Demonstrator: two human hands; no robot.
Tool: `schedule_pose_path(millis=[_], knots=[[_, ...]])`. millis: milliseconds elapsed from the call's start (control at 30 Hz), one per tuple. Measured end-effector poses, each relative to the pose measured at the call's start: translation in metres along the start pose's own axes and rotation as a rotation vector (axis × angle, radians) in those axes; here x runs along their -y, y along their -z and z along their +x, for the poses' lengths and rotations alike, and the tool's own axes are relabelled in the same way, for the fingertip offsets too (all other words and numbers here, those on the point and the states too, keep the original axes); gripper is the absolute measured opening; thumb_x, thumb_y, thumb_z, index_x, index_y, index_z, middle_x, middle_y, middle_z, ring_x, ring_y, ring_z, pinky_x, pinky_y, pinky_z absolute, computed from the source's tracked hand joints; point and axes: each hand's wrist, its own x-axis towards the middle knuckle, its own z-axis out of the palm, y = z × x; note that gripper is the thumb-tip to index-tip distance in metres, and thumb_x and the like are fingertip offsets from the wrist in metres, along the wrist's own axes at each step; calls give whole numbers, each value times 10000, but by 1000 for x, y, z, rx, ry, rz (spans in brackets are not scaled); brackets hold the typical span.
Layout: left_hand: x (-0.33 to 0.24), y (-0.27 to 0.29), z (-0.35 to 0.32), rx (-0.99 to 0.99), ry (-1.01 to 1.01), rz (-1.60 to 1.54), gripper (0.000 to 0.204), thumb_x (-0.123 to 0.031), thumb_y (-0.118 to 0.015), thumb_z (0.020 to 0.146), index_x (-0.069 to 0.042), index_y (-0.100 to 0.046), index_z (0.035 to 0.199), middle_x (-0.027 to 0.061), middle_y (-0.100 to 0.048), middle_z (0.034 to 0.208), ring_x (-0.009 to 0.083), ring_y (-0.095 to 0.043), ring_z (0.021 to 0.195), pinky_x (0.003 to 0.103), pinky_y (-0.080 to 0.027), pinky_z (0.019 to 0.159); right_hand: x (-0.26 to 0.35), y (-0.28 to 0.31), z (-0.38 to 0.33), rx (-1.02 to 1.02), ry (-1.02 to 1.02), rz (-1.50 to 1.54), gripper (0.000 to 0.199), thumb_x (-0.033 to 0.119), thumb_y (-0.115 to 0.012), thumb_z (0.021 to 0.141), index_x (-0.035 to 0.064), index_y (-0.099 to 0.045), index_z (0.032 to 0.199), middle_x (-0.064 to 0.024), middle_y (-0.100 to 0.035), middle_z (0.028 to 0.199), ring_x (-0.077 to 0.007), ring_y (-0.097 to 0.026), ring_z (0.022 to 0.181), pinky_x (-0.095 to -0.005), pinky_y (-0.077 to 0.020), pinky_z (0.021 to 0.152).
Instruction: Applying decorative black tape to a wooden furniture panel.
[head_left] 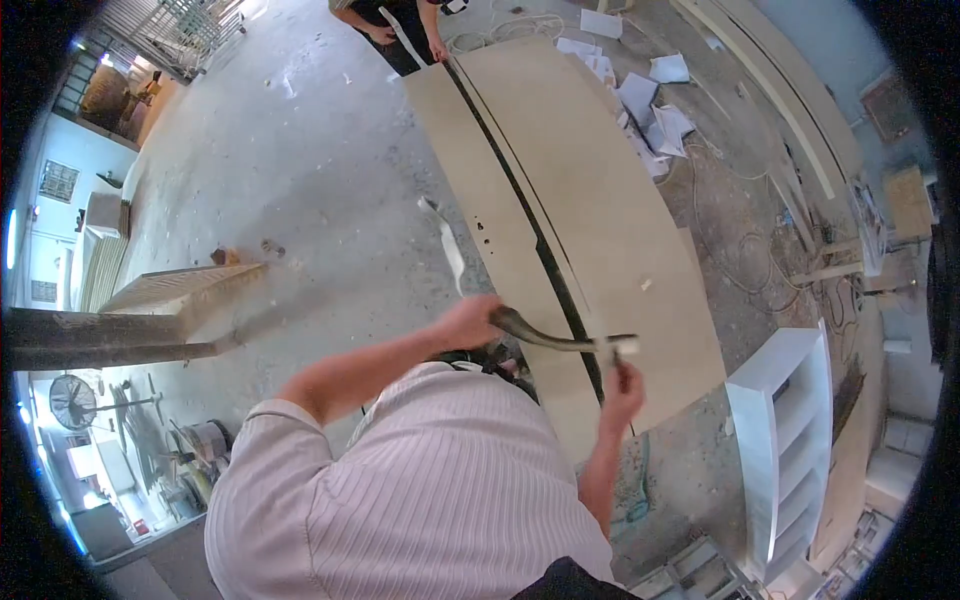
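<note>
My left hand [470, 322] is closed around the near end of a dark flexible strip [545, 338], which bows across in front of me above the beige board [640, 220]. The strip's other end reaches toward my right hand [622, 395]. That hand is closed on a small tool with a pale tip [625, 345], held upright against the strip; motion smears it, so its kind is unclear. Beneath, a long dark band [520, 195] runs lengthwise along the board, beside a thin dark line.
A co-worker's hands [437, 48] are at the board's far end, near a white strip [400, 35]. White scraps [655, 110] and hoses lie on the floor at right. A white shelf unit [785, 450] stands near right; a pale strip [450, 245] lies left of the board.
</note>
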Motion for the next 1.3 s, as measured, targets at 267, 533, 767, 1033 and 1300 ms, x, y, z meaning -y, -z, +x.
schedule_pose_path(millis=[267,533,767,1033,1300], knots=[[-69,-7,-55,63,-9,-668,432,-203,-748,811,36,-574,1126,142,-667,874,201,-651,773,343,-529,696,90,-78,-61,362,290,-71,259,104,-636,949,-12,-647,1181,-71,-679,1018,-137,-620,912,-295,-515,819],[-38,53,-121,77,-213,-692,593,-223,-751,870,60,-498,1326,168,-630,1141,223,-635,996,367,-541,807,155,-123,-109,441,396,-1,407,290,-736,898,-29,-622,1123,-56,-652,973,-132,-617,901,-293,-516,815],[3,108,-143,65,-241,-76,663,-532,-648,879,-62,-575,1341,212,-582,1183,381,-551,1113,473,-456,922,170,-152,-145,473,266,-101,221,144,-669,896,-3,-640,1059,-18,-639,959,-84,-594,834,-249,-493,732],[40,66,-146,438,-265,-706,657,-324,-790,829,-6,-533,1343,136,-675,1151,228,-610,1068,375,-482,927,228,-142,-121,13,108,180,244,132,-649,932,27,-589,1144,-66,-650,1048,-178,-636,961,-300,-535,842],[67,62,-137,382,-237,-418,461,-329,-798,812,3,-624,1081,79,-689,853,183,-639,756,352,-507,691,232,-113,-105,-339,191,150,235,145,-661,941,1,-582,1109,-83,-635,1071,-208,-628,955,-305,-523,807]])
